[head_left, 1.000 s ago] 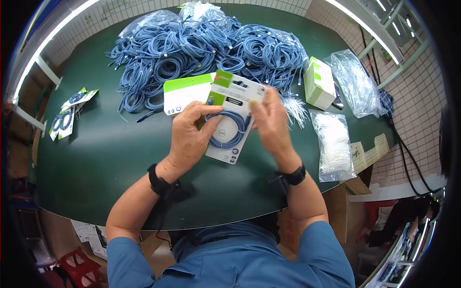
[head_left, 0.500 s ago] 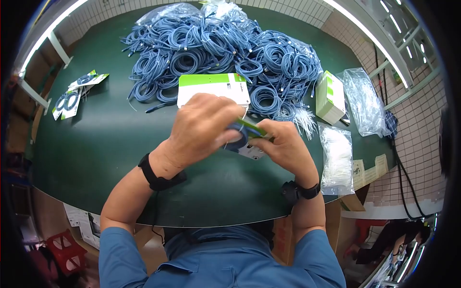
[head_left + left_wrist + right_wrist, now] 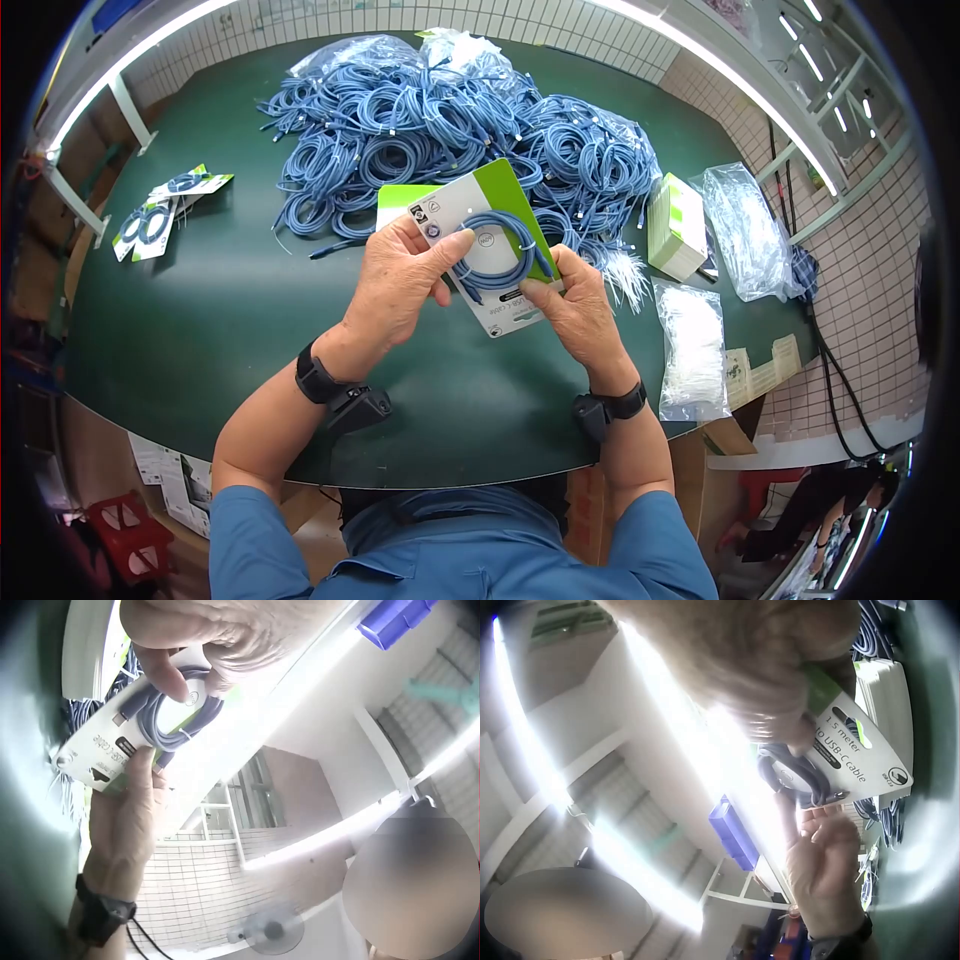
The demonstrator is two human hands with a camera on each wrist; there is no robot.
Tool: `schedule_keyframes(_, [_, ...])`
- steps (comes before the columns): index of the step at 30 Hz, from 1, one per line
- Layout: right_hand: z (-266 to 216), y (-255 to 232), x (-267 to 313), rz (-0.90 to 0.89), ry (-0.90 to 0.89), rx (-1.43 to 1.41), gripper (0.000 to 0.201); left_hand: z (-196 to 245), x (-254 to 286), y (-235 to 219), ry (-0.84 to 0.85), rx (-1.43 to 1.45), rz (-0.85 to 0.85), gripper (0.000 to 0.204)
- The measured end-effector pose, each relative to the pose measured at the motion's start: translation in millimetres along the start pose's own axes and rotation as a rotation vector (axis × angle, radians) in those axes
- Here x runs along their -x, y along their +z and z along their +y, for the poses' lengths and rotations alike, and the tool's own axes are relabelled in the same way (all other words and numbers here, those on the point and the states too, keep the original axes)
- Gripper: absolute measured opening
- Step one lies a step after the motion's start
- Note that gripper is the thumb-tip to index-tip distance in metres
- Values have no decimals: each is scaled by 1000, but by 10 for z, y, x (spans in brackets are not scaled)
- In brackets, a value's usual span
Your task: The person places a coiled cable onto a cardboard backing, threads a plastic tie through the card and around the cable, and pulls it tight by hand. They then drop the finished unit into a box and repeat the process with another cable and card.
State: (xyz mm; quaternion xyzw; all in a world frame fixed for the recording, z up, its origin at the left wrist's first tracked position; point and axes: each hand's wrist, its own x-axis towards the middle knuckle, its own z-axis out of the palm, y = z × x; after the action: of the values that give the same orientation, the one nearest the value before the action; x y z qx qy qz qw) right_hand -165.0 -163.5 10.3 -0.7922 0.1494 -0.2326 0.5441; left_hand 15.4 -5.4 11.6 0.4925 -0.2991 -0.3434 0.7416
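A white and green cable card (image 3: pixel 503 188) is held up over the table between both hands, tilted, with its printed text upside down in the head view. On its face sits a coiled blue USB-C cable (image 3: pixel 527 250). The left hand (image 3: pixel 392 280) grips the card's left edge, its thumb lying on the coil. At the lower right edge the right hand (image 3: pixel 585 312) pinches the card, thumb in front near the cable. In the right wrist view, "1.5 meter" shows on the card (image 3: pixel 866 769). Behind the held card, more cards (image 3: pixel 398 200) lie partly hidden.
A large heap of coiled blue cables (image 3: pixel 400 110) covers the back of the table. Cards with cables (image 3: pixel 150 225) lie at the left. Toward the right are a stack of cards (image 3: pixel 676 230), loose white ties (image 3: pixel 625 272), a bag of white ties (image 3: pixel 692 350) and a clear plastic bag (image 3: pixel 748 230).
The card has been turned over between the hands, from upright through edge-on to upside down. The right hand, blurred near the card's top edge earlier, now pinches its lower right edge.
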Motion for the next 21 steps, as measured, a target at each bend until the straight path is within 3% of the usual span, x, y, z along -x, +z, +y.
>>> schedule_keyframes(3, [55, 48, -8, -60, 33, -48, 21, -7, 10, 28, -80, 185, -55, 30])
schedule_keyframes(5, [37, 33, -6, -84, 50, -71, 24, 6, 26, 68, -39, 162, -69, 29])
schedule_keyframes(8, [-88, -71, 1, -225, -107, 200, 33, 35, 61, 139, 19, 117, -111, 27])
schedule_keyframes(12, [-81, -564, 12, -247, 108, 364, 26, 35, 84, 141, 42, 20, -131, 26])
schedule_keyframes(13, [-77, -669, -2, -230, 126, 375, 26, 26, 69, 123, 44, 16, -131, 26])
schedule_keyframes(16, [-16, -890, 46, -45, 36, 894, 14, -20, 69, 105, 32, 19, -129, 27])
schedule_keyframes(21, [374, -963, 225, -7, 202, 933, 19, -71, 65, 125, 24, 4, -106, 31])
